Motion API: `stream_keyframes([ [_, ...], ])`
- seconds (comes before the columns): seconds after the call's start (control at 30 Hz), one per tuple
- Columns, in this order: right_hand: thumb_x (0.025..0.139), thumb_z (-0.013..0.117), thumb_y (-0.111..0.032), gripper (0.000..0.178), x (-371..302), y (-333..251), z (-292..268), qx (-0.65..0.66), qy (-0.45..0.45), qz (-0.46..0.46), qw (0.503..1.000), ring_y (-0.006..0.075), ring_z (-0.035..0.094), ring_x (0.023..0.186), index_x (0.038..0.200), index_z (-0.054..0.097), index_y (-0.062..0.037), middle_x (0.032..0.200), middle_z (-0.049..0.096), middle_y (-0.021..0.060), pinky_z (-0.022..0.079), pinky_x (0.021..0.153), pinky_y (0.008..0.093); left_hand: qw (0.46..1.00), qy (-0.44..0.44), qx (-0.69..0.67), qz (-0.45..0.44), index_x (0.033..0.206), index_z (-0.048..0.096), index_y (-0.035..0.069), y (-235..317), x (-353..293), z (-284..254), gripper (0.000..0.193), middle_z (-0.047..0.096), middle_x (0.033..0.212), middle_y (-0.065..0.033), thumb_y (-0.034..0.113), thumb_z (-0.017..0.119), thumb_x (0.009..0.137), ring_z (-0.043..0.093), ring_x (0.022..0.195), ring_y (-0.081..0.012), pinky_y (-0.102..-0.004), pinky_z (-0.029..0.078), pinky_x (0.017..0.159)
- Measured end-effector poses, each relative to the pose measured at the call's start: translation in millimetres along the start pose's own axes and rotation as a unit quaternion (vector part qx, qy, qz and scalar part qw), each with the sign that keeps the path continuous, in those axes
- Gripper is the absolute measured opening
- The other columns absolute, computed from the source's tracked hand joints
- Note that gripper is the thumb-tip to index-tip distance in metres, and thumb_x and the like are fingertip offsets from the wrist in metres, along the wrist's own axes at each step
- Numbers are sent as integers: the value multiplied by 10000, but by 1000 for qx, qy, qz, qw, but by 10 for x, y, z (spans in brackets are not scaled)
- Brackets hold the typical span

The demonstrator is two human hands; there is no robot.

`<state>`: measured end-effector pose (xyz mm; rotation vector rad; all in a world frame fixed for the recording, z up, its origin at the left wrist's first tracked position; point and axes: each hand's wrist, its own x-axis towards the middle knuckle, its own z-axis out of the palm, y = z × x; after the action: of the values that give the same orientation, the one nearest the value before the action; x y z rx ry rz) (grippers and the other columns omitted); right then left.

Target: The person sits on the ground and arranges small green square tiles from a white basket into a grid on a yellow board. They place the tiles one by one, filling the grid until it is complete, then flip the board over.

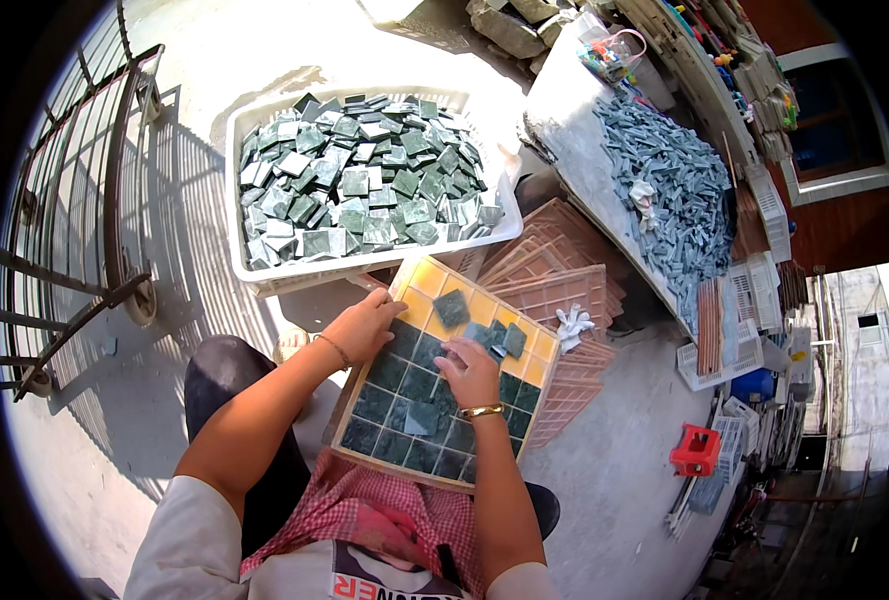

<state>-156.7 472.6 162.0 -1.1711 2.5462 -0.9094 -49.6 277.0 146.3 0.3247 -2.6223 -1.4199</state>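
Observation:
A shallow tray [370,458] with a yellow grid tilts across my lap. Dark green square tiles [374,403] fill its lower rows; the top cells show bare yellow. Loose on top lie a tile [452,309] near the upper edge, a few overlapping tiles [511,341] by the right knuckles and a paler one [421,418] lower down. My left hand [363,327] grips the tray's upper left edge, its fingers curled over the rim. Over the middle of the grid, my right hand [472,374] has its fingers closed at a green tile, which they partly hide.
Ahead stands a white plastic crate [240,250] heaped with green tiles. Pinkish grid trays [565,290] are stacked right of my tray, a white glove [574,326] on them. Beyond, a slab table [575,125] bears a pile of narrow grey-green pieces. A wheeled metal rack [115,200] stands left, a red crate [696,450] right.

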Motion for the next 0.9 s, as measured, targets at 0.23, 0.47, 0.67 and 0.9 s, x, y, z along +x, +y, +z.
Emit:
stream_keyframes([
  [0.23,662,714,-161,449,319,-83,-14,-49,69,50,995,304,550,914,1049,541,-13,1080,535,150,463,782,365,998,-67,11,-6,962,531,60,-11,-80,12,305,478,940,-103,92,667,691,542,877,-290,-352,456,757],
  [0.47,613,751,-187,604,524,-117,126,-114,24,108,987,319,496,1009,1129,487,-20,1080,475,164,435,838,373,996,-47,27,65,939,554,73,-66,-65,17,251,510,925,-94,73,636,702,549,845,-289,-365,458,746],
  [0.67,571,703,-137,543,550,77,82,-104,2,92,990,347,492,951,1048,473,-18,1034,459,176,431,827,390,998,-38,49,16,902,589,72,-27,19,-88,161,553,850,-107,138,570,757,558,812,-293,-377,456,716],
  [0.9,548,730,-198,510,516,-43,7,-120,0,64,991,319,521,846,920,425,-28,902,470,158,446,746,392,996,-24,85,-20,913,595,87,35,37,-142,172,566,829,-99,173,555,770,569,793,-290,-385,463,697],
])
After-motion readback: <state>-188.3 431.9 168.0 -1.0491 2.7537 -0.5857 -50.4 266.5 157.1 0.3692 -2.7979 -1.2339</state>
